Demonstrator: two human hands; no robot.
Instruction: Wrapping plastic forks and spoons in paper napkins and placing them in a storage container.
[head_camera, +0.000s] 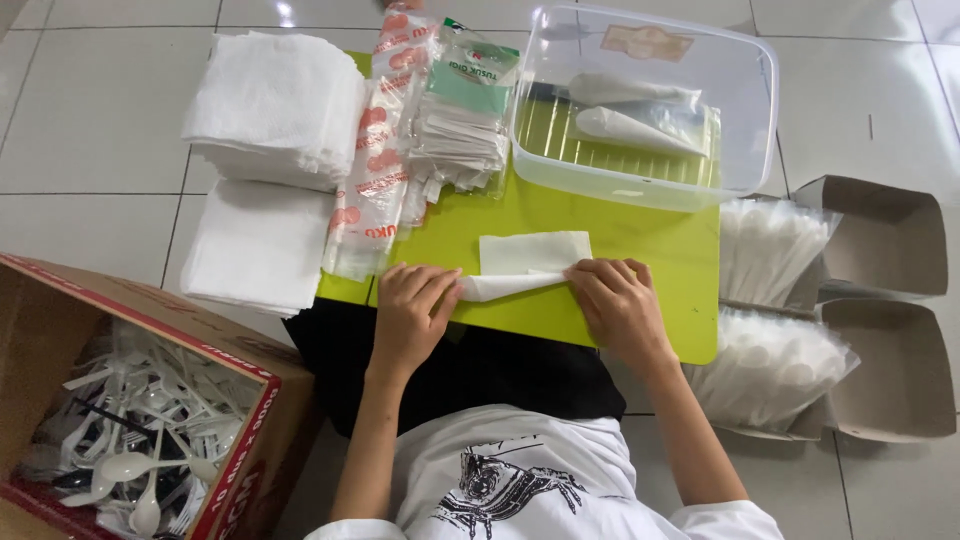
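White paper napkin (530, 262) lies on the lime-green mat (650, 250), its near edge rolled into a tight tube; the far half is flat and unrolled. Left hand (412, 312) rests palm-down on the left end of the roll, fingers curled over it and pressing. Right hand (615, 305) sits on the right end, fingers bent and close together, tips pinning the paper. Neither hand is spread wide; both grip only the napkin.

Step, as judged: rolling mid-way, roughly half the sheet wound. Finishing would seem to call for even pressure from both ends so the soft, limp paper does not skew or loosen.

Clear plastic tub (740, 110), rigid and ribbed at the floor, holds two finished cone-like rolls (630, 125) beyond the mat. Stacked napkins (275, 100), thin and fluffy at the edges, sit far left, beside crinkled bags of paper-sleeved toothpicks (455, 140). Cardboard box (250, 430) near left holds loose white plastic spoons and forks (140, 440). Bagged translucent cutlery (770, 370) fills open carton trays (890, 370) at right
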